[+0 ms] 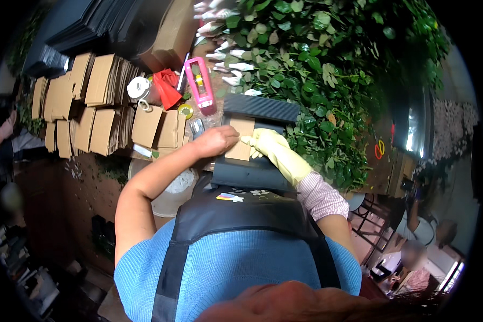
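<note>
A small tan cardboard piece lies between my hands, over dark corrugated sheeting. My bare left hand has its fingers closed on the left edge of the piece. On the opposite edge, my right hand, in a pale yellow glove, is closed with its fingertips at the cardboard. A ridged dark corrugated sheet spans the far side of the piece. Nearer my apron, another dark sheet lies below it. The undersides of my fingers are hidden.
Leafy green stems with white-wrapped ends fill the far right. Stacked cardboard pieces stand at left. Between them are a pink tape dispenser, red cloth and white-lidded container. Other people are at the lower right and far left.
</note>
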Motion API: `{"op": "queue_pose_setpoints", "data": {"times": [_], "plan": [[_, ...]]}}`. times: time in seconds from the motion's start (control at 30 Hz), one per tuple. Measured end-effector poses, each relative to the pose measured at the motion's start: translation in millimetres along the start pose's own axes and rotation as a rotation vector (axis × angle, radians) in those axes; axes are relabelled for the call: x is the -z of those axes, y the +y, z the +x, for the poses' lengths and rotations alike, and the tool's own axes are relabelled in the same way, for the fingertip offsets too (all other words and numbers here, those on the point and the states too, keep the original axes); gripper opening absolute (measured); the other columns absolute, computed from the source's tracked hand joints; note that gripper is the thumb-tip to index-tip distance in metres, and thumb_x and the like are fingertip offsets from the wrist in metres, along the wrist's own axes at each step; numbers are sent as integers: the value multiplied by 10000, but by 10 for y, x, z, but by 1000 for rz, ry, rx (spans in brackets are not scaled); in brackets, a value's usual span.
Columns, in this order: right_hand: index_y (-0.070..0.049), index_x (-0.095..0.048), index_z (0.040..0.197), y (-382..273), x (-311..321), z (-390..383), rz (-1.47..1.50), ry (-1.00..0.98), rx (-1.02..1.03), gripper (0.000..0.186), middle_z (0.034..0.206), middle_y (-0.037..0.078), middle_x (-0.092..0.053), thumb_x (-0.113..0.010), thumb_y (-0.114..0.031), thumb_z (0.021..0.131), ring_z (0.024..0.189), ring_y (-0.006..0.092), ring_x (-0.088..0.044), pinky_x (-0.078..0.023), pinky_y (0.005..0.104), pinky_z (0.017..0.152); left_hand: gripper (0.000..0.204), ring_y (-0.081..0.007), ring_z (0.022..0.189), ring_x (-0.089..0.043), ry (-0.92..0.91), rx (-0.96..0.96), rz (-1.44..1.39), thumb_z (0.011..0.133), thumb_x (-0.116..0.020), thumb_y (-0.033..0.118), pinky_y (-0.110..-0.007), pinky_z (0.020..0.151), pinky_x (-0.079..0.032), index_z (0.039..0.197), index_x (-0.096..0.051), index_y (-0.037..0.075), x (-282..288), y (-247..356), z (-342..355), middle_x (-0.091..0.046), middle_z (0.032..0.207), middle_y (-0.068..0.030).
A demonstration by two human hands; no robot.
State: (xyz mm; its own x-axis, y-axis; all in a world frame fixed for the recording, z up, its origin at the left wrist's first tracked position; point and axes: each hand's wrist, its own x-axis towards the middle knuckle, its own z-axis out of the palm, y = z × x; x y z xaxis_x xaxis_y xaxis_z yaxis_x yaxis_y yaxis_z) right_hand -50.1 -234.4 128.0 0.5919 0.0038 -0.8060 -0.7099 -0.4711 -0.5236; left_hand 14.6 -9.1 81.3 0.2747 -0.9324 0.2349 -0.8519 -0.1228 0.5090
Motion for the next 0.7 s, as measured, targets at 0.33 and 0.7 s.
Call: {"op": "queue_pose_setpoints", "data": {"times": [0.33,0.7], "plan": [[-77,-746,1069,-270,30,-797,-1036,-221,530,422,1022,134,-760,-740,-444,860,970,311,-734,-580,417,816,207,-296,1017,-649,-40,93,28,832,-722,125,-383,875,-557,1011,-696,24,24,158,128,-678,1068,-103],[-112,-684,1244,-60,879,-833,123,249,496,275,1224,39,-714,-576,-244,1028,990,135,-683,-554,289,903,295,-345,1077,-639,12,153,6,812,-757,115,-401,927,-552,1063,-668,-9,16,319,109,-651,1144,-162]]}}
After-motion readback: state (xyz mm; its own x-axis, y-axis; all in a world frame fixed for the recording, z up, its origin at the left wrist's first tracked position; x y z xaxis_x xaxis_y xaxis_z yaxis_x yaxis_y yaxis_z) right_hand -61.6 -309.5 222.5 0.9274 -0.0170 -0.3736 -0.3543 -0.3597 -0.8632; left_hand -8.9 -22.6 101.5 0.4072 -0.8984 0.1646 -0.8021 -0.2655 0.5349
